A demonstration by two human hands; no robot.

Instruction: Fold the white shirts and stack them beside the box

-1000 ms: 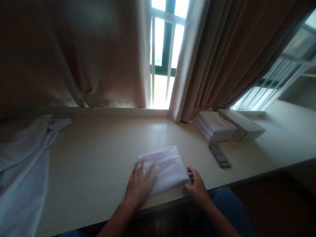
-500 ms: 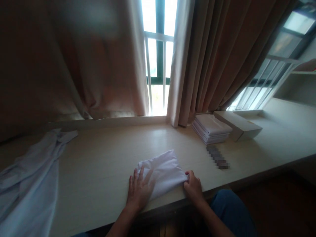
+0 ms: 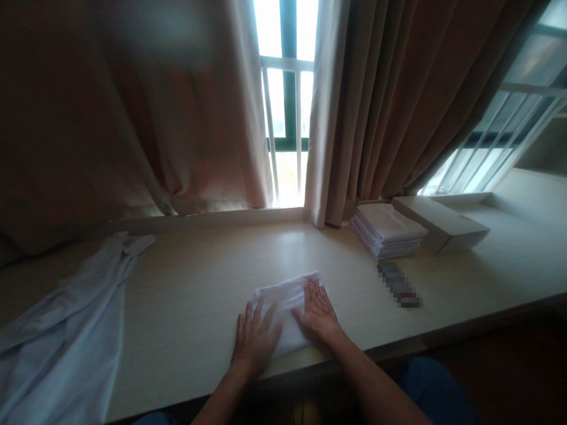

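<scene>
A folded white cloth (image 3: 289,316) lies flat on the pale desk (image 3: 186,319), close to its front edge. My left hand (image 3: 256,339) rests on the cloth's left side with fingers spread. On the right side of the cloth, my right hand (image 3: 318,313) lies flat, fingers stretched toward the far edge and thumb apart. Both hands cover part of the fabric, and neither grips it. Slight motion blur softens the fingers.
Loose white fabric (image 3: 75,330) spreads over the desk's left end. At the back right, a stack of folded white cloths (image 3: 390,230) stands beside a white box (image 3: 443,227). A pixelated item (image 3: 398,284) lies in front of the stack. Curtains (image 3: 376,106) hang behind the desk.
My right hand has let go of the cloth's right corner and moved up and left, flat onto the cloth. My left hand stays on the left side. The view has turned slightly.
</scene>
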